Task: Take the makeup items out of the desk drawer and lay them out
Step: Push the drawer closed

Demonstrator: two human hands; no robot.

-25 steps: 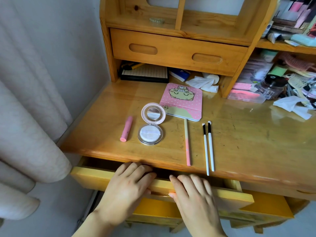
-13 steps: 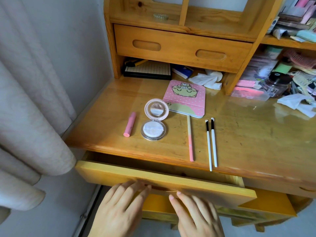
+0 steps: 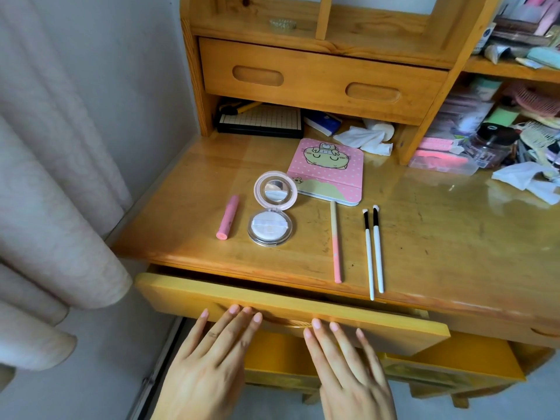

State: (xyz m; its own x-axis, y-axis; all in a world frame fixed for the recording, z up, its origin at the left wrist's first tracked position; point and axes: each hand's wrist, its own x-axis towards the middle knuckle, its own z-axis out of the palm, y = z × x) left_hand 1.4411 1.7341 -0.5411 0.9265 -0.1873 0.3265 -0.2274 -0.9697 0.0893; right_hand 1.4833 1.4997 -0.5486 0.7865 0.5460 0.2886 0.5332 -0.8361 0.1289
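The desk drawer [image 3: 378,331] sticks out only a little from under the wooden desk top [image 3: 454,237]; its inside is hidden. My left hand [image 3: 209,362] and my right hand [image 3: 348,368] lie flat with fingers spread, fingertips against the drawer's front, holding nothing. On the desk lie a pink lipstick [image 3: 228,217], an opened round compact [image 3: 272,210] with mirror and puff, a pink palette [image 3: 328,171] with a cartoon cat, a pink-and-tan pencil [image 3: 335,241] and two white-handled brushes [image 3: 373,253].
A pale curtain [image 3: 54,207] hangs at the left. A hutch with a shut upper drawer [image 3: 318,77] stands at the back, with a black-and-white case [image 3: 260,121] and tissues [image 3: 363,139] beneath it. The right side holds a jar [image 3: 491,145], combs and crumpled tissues.
Both hands slid from the drawer's top edge down to its front face. The drawer has gone further in under the desk top.
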